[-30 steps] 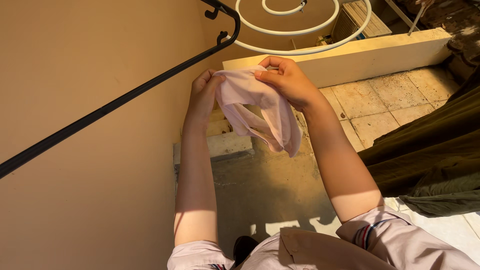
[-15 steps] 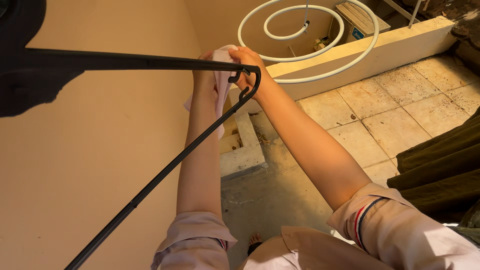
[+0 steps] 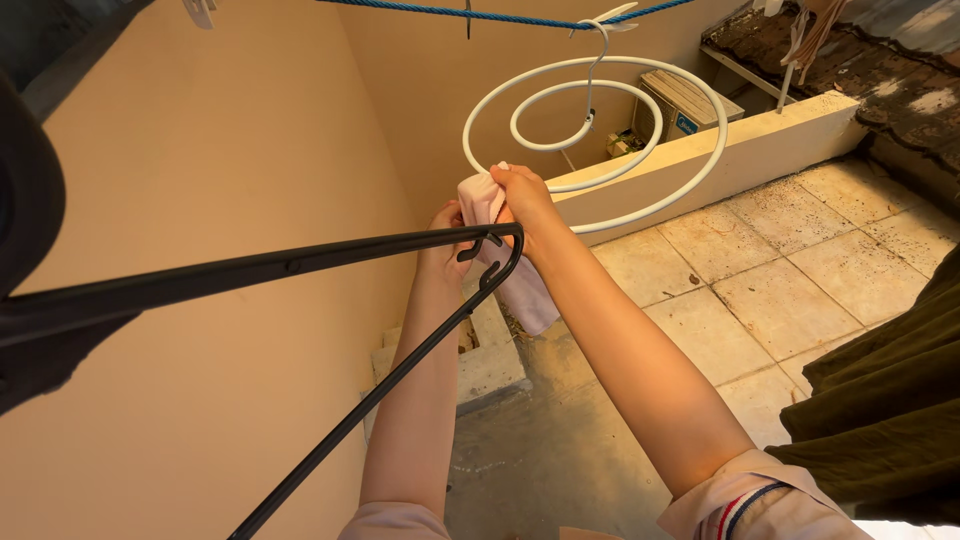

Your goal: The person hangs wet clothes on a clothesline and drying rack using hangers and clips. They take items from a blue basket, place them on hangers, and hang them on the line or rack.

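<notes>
Both of your hands are up at arm's length on one pale pink cloth (image 3: 497,235). Your right hand (image 3: 522,196) has its fingers curled tight over the cloth's top edge, pinching it just beside the outer coil of the white spiral hanger (image 3: 640,210). Your left hand (image 3: 447,240) is closed on the cloth's left side, a little lower, partly hidden behind the black hanger (image 3: 300,265) that cuts across the view close to the camera. The rest of the cloth hangs down loose below your right wrist, above a concrete step (image 3: 490,365). The spiral hanger hooks on a blue rope (image 3: 520,18) overhead. A dark green fabric (image 3: 890,390) hangs at the right edge, above the tiled floor (image 3: 790,280). A plain tan wall (image 3: 230,150) fills the left.
</notes>
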